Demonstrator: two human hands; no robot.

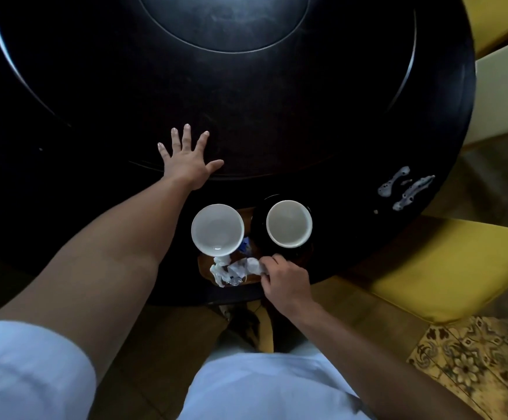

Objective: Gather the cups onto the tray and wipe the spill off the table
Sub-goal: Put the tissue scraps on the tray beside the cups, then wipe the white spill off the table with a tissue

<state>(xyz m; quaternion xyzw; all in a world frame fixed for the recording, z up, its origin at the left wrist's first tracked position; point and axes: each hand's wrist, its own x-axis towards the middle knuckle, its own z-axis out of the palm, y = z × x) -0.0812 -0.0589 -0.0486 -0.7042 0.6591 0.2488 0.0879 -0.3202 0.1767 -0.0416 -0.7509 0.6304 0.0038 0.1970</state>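
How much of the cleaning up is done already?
Both cups, the white cup and the dark cup, sit on the tray. The right hand is grabbing the crumpled tissue. The left hand rests flat. The spill still needs wiping.

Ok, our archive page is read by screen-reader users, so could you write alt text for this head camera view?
Seen from above, a person's right hand grips a crumpled white tissue on a wooden tray holding two empty white cups at the near edge of a dark round table. The left hand rests flat on the table, and a pale spill lies to the right.
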